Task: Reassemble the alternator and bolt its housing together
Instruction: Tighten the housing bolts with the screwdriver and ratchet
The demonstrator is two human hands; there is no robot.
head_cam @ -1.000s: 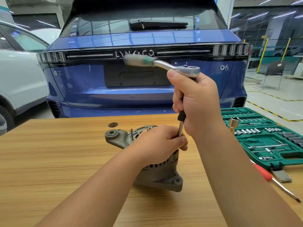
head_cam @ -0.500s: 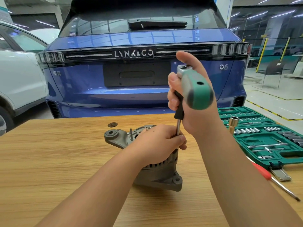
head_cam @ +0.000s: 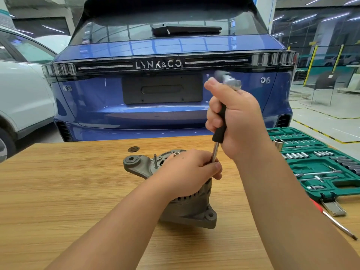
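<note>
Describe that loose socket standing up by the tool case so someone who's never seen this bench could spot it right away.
Start at the green tool case lying open on the right of the wooden table. At its near-left corner, just right of the right hand, one socket stands upright. Unlike the small sockets lying in rows in the tray, it is large, alone, and shows its open mouth upward.

A dull, rough-cast grey metal is shown by the alternator [head_cam: 187, 209]. The extension bar [head_cam: 215, 152] is seen as bright polished steel, capped by a matt black rubbery grip [head_cam: 221, 125]. The table [head_cam: 58, 191] is finished in striped wood grain, lightly sheened. Glossy green plastic is presented by the socket case [head_cam: 321, 164].
</note>
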